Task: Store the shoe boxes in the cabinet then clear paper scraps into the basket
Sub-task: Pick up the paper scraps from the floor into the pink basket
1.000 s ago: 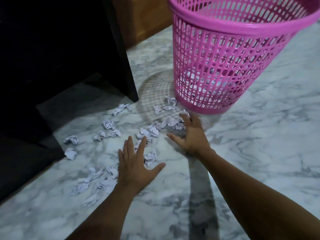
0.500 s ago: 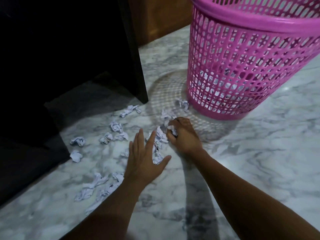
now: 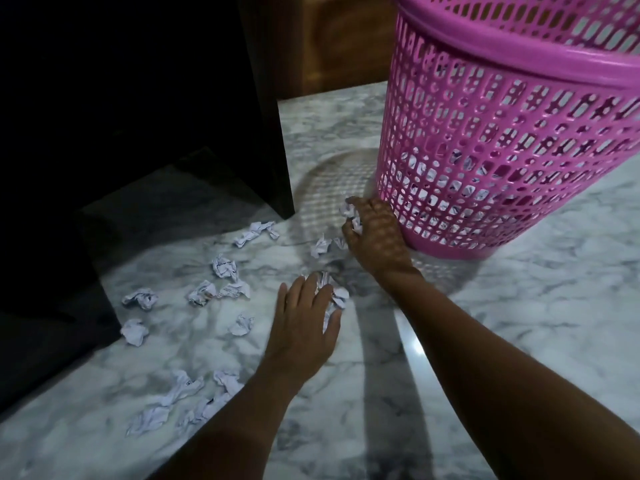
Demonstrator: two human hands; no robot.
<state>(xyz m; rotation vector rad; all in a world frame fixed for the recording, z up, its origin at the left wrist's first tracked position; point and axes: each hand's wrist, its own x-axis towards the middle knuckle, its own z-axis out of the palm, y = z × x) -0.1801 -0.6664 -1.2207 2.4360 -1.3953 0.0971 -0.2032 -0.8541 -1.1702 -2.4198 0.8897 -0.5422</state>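
A pink plastic basket [image 3: 512, 109] stands on the marble floor at the upper right, with crumpled paper visible through its holes. Several white paper scraps [image 3: 225, 268] lie scattered on the floor to its left. My right hand [image 3: 374, 230] is beside the basket's base and grips a bunch of crumpled scraps [image 3: 351, 216]. My left hand [image 3: 304, 320] lies flat with straight fingers over some scraps [image 3: 337, 296] nearer to me. More scraps [image 3: 180, 396] lie at the lower left.
A dark cabinet [image 3: 138, 109] fills the upper left, its corner reaching the floor just left of the basket. A wooden panel [image 3: 339, 46] stands behind. White and grey marble floor [image 3: 519, 323] stretches to the right and toward me.
My right hand has closed on scraps and moved further toward the basket's base. My left hand has slid forward onto scraps near it. The view has moved closer to the basket.
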